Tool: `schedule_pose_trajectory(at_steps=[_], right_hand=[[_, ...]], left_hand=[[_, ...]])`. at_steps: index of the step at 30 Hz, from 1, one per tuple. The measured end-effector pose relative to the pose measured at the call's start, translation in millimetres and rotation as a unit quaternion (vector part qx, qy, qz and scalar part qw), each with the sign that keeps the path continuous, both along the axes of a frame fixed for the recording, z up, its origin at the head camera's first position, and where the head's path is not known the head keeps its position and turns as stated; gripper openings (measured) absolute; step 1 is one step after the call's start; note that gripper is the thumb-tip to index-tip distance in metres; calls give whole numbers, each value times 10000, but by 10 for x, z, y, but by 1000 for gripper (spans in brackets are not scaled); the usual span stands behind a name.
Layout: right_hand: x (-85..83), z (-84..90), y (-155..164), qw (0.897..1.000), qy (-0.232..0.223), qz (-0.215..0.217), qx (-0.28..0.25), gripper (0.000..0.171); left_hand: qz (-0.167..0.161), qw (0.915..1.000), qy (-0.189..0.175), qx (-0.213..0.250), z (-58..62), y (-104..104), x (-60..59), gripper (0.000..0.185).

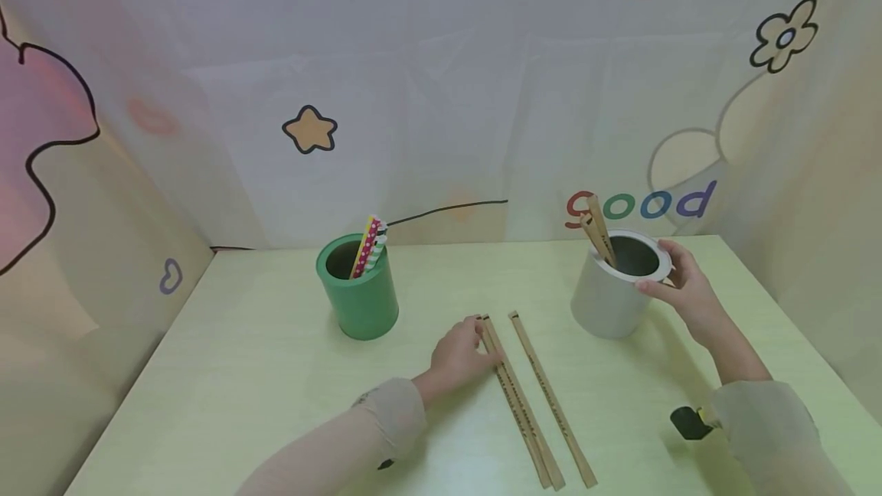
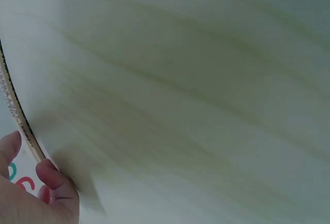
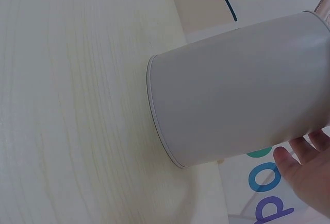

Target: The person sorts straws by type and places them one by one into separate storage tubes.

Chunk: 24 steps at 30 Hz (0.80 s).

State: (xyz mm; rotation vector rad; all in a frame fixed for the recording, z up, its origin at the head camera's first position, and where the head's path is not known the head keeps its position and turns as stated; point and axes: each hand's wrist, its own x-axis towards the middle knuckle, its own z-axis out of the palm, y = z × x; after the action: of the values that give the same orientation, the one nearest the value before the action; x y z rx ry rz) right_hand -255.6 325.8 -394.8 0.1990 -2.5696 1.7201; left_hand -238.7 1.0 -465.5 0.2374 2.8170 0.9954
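My left hand (image 1: pixel 460 350) pinches near the far end of two brown paper-wrapped chopsticks (image 1: pixel 525 419) that lie side by side on the table. In the left wrist view, thumb and fingers stand on either side of a printed wrapper (image 2: pixel 18 110). A third wrapped chopstick (image 1: pixel 554 400) lies apart, just to the right. At the right, my right hand (image 1: pixel 692 301) holds the side of a white cylindrical holder (image 1: pixel 606 305), thumb at the near rim and fingers behind. Inside that holder lean a few brown wrapped chopsticks (image 1: pixel 598 230).
A green cylindrical holder (image 1: pixel 365 305) stands left of the left hand, with several brightly patterned sticks (image 1: pixel 368 247) in it. Behind the pale wooden table (image 1: pixel 241 373) hangs a printed cloth (image 1: pixel 455 98). A small black object (image 1: pixel 691 423) shows beside the right sleeve.
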Motion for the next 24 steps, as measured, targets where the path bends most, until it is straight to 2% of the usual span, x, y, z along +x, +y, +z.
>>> schedule_pose_trajectory(at_steps=[4,11,20,24], right_hand=[[1,0,-1,10000,14,5,-27,71],[2,0,-6,10000,22,14,-53,71],[8,15,6,9999,-69,7,91,73],[9,8,1,10000,-28,13,66,72]], left_hand=[[0,9991,92,-414,6,23,16,41],[-40,9975,197,-684,60,4,40,42],[-377,9976,56,-573,102,-98,15,50],[-526,9980,34,-344,107,-148,7,48]])
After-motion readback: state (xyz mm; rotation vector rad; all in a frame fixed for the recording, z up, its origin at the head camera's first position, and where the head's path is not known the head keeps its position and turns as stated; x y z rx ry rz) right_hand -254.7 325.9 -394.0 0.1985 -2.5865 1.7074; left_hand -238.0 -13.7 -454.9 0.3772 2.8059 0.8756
